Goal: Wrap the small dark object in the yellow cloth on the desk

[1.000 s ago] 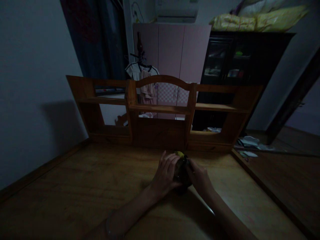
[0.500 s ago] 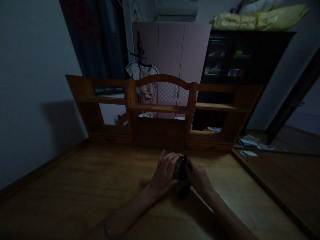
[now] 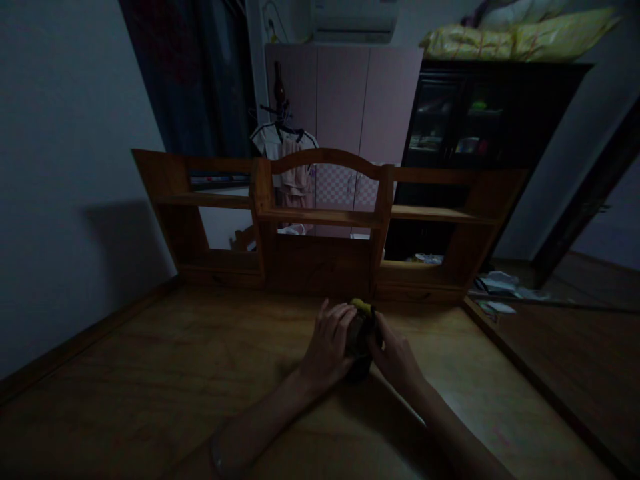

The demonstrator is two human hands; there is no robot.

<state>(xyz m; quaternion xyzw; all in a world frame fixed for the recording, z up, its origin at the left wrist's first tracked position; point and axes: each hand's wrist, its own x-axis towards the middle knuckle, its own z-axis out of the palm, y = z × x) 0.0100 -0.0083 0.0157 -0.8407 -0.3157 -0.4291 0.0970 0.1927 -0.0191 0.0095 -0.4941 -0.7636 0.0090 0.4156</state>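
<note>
item: small dark object [image 3: 361, 337] with a yellow tip [image 3: 361, 306], lower centre of the frame, low over the desk [image 3: 175, 373], near the foot of the hutch [image 3: 320, 220]; too dim to identify, and contact with the desk cannot be told. left hand [image 3: 327, 343] curled round its left side, fingers over the top; right hand [image 3: 395, 357] closed on its right side; both grip it. handling, as judged: fits between two palms, likely light and rigid, since it keeps its shape under the fingers; slipperiness and fragility unclear. best held low on the flanks.
</note>
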